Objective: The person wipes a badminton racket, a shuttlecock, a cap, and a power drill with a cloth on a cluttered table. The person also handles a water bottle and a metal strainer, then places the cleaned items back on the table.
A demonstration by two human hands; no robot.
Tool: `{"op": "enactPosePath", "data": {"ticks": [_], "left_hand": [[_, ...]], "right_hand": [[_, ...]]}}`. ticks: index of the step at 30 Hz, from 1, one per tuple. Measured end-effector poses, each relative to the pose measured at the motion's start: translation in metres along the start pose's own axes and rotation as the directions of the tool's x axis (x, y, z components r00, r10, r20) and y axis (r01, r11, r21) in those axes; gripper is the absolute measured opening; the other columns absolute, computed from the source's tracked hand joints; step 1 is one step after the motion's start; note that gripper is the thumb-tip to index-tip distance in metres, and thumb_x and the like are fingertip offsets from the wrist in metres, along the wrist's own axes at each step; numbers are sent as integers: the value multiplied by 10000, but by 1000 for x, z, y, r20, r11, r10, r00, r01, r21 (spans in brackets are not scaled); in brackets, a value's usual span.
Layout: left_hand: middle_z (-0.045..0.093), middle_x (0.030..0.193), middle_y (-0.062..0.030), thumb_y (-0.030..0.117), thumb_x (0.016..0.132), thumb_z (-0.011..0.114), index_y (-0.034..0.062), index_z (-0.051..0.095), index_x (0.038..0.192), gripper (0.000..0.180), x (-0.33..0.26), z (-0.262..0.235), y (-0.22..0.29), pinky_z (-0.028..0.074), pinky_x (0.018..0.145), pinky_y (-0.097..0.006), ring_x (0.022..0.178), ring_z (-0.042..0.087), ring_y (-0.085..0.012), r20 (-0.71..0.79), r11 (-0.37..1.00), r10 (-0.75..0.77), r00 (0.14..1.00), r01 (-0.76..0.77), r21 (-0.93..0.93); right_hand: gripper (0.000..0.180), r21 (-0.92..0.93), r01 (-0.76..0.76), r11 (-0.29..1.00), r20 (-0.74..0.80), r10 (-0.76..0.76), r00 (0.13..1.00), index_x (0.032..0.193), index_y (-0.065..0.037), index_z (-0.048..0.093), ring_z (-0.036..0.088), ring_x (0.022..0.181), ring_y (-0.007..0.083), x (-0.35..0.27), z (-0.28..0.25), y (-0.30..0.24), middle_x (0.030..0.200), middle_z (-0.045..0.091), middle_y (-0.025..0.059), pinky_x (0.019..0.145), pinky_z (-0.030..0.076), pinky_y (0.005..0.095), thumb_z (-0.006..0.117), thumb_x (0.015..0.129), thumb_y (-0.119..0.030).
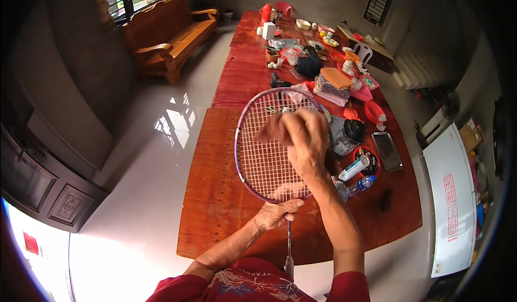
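A badminton racket (pixel 258 164) with a purple and white frame is held head-up in front of me, its strings facing me and its handle pointing down toward my shirt. My left hand (pixel 276 215) is closed around the racket where the head meets the shaft. Against the upper strings, my right hand (pixel 308 146) pinches a bunched brown cloth (pixel 273 130). The hand covers part of the string bed and the right side of the frame. Slight blur softens the fingers and the cloth.
Beneath the racket stretches a long reddish-brown wooden table (pixel 210 178). To the right stand a plastic bottle (pixel 362 184), a white tube (pixel 354 168), a dark tray (pixel 386 151) and a black-lidded jug (pixel 353 132). Folded cloths (pixel 332 89) lie farther back. A wooden bench (pixel 172 35) is at the far left.
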State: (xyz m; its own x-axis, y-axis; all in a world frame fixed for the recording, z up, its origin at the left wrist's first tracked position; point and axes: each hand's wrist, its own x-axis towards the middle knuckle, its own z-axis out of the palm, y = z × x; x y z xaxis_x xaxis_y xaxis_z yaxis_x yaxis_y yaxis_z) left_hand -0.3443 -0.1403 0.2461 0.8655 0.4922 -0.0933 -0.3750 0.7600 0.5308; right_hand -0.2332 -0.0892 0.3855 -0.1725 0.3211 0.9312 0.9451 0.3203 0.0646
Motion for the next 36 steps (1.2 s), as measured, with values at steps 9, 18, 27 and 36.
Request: {"op": "enactPosePath", "data": {"ticks": [9,18,27,36], "left_hand": [[606,1028,-8,135,858,658,129,560,1120,280,5,-26,-13,510,553,-193,821,597,-95,-62,984,-27,998,37,175],[612,1100,-33,161,809,700,132,593,1082,294,10,-110,-57,534,777,-282,992,592,-174,-41,993,72,997,-76,-92],[533,822,68,83,848,667,137,567,1082,260,-12,-2,11,348,463,-197,617,426,-49,-92,998,51,994,-49,31],[459,871,45,702,836,407,156,440,1271,698,-5,-12,5,362,515,-206,662,394,-75,-218,999,15,976,-7,38]], "right_hand": [[299,68,308,949,329,-312,891,1049,-26,568,536,846,202,-14,29,-55,996,510,120,663,493,302,634,766,-98],[322,395,343,852,350,-485,801,1020,-56,592,539,892,226,-45,10,-73,1010,471,105,744,508,329,606,701,-99],[232,-167,59,984,235,-19,972,992,-84,599,512,812,215,5,-7,8,938,465,75,676,487,317,642,766,-52],[330,-50,-216,975,451,215,866,1057,-85,585,523,877,281,-95,-64,-36,1010,495,88,731,464,375,628,734,-40]]}}
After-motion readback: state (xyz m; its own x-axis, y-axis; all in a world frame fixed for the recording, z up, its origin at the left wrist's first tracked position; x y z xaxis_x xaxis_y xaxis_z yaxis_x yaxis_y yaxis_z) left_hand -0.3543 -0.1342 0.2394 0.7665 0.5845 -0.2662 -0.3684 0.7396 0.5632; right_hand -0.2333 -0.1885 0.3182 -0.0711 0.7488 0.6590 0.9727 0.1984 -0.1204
